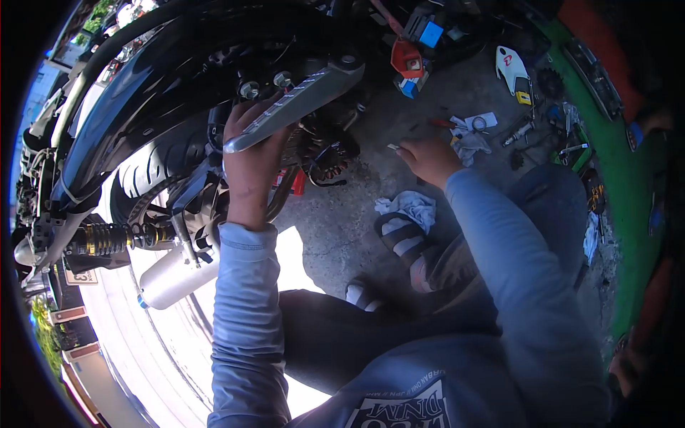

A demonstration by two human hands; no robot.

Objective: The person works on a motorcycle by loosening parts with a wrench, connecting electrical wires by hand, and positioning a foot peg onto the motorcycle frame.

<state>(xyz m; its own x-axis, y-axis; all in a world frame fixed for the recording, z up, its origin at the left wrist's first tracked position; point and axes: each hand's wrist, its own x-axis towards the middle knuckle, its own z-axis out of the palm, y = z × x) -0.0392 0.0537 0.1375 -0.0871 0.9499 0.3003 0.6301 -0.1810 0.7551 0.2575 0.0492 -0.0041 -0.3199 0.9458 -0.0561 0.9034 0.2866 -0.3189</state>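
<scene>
A motorcycle [135, 93] fills the upper left, with its rear tire [146, 167] and a silver muffler [178, 278] below. My left hand [253, 167] reaches up to its underside, behind a ribbed grey metal plate [300, 107] that hides most of the fingers. Close above that hand are two bolt heads [248, 90]. Beside it hangs a dark, toothed engine part [325, 153]. Over the concrete floor, my right hand [432, 160] is closed, pinching a small pale piece [393, 147] between thumb and finger. Its exact kind is too small to make out.
Behind my right hand lie a crumpled cloth [471, 146] and scattered tools. A red funnel-like container [407, 60], blue boxes [431, 33] and a white panel [511, 71] lie further back. Another rag [410, 207] is by my sandaled foot [399, 239]. Another person's hand [628, 367] shows lower right.
</scene>
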